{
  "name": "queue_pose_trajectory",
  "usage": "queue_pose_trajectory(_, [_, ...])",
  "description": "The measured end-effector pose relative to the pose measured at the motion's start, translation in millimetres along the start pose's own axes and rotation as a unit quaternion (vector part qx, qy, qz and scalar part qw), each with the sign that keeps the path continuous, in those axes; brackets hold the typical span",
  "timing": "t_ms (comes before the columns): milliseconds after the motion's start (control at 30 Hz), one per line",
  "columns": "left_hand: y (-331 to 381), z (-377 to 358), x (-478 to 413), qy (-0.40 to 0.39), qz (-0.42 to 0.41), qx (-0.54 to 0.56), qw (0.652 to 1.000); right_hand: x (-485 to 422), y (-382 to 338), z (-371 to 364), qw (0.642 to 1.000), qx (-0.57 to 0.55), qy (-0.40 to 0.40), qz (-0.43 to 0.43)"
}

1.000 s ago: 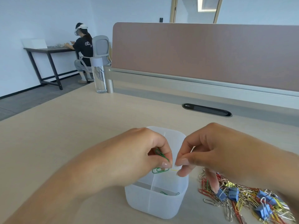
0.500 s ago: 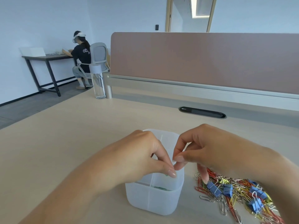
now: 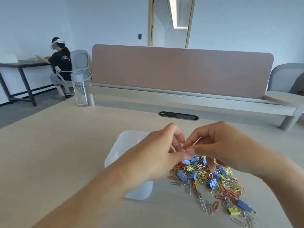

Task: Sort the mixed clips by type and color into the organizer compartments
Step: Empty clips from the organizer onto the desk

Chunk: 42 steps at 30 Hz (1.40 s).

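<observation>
Pale wooden desk (image 3: 65, 153) backed by a mauve divider panel (image 3: 181, 71). The left hand (image 3: 158, 153) and right hand (image 3: 220, 145) meet fingertip to fingertip, fingers curled as in a pinch; whether either holds a clip cannot be told. Directly beneath lies the pile of mixed clips (image 3: 197, 171), with blue binder clips (image 3: 212, 183) among red, yellow and silver paper clips (image 3: 203, 204). The translucent organizer (image 3: 115, 150) stands just left of the pile, partly hidden by the left forearm. At far left are a water bottle (image 3: 80, 91) and, beyond it, a seated person (image 3: 60, 63).
</observation>
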State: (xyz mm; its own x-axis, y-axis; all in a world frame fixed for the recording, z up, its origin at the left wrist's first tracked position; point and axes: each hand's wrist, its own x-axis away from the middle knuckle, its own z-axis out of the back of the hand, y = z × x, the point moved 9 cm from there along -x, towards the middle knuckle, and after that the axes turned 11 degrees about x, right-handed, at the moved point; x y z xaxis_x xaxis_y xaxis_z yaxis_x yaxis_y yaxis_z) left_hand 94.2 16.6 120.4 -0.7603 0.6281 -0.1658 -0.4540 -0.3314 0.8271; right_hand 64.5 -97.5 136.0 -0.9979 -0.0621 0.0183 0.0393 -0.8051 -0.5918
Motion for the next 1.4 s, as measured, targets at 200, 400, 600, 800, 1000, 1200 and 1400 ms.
queue_pose_trajectory(200, [-13, -67, 0, -0.018, -0.006, -0.111, 0.994, 29, 64, -17, 0.997, 0.063, 0.043, -0.009])
queue_pose_trajectory(400, [-23, -82, 14, -0.009, 0.031, -0.322, 0.946, 39, 87, -51, 0.964, 0.243, 0.027, 0.106])
queue_pose_trajectory(600, [-22, -95, 8, -0.071, 0.009, -0.503, 0.862, 47, 98, -40, 0.961, 0.255, 0.005, 0.107])
queue_pose_trajectory(800, [-42, -101, 7, -0.098, 0.024, -0.526, 0.844, 47, 106, -52, 0.965, 0.237, -0.048, 0.096])
queue_pose_trajectory(1000, [-58, -94, 4, -0.032, 0.066, -0.401, 0.913, 47, 112, -45, 0.969, 0.235, -0.019, 0.073])
queue_pose_trajectory(1200, [-55, -96, -4, -0.031, -0.01, -0.265, 0.964, 48, 128, -9, 0.983, 0.171, 0.07, 0.001])
queue_pose_trajectory(1400, [-29, -97, -7, -0.029, -0.109, -0.195, 0.974, 49, 143, -2, 0.978, 0.193, 0.064, -0.05])
